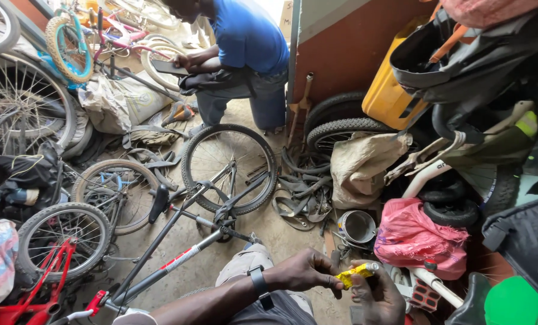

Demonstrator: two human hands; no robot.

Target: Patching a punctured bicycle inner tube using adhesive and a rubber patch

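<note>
A dirt floor [281, 235] crowded with bicycle parts is spreading out below the camera. Low in the view, both hands are meeting on a small yellow tube [354, 274]. The left hand [305, 271], a dark watch [258, 281] on its wrist, is pinching the tube's near end with curled fingers, while the right hand [376, 298] is closing around the other end, where a pale cap is showing. Just beyond them a small metal pot [357, 226] is standing on the ground beside a pink bag [419, 238]. A black bicycle frame [178, 241] is lying across the floor to the left, its wheel [228, 168] rising behind it, with a heap of dark rubber strips [302, 189] nearby. Farther back, a person in a blue shirt [248, 36] is bending over a dark flat object, near a yellow jerrycan [389, 90].
</note>
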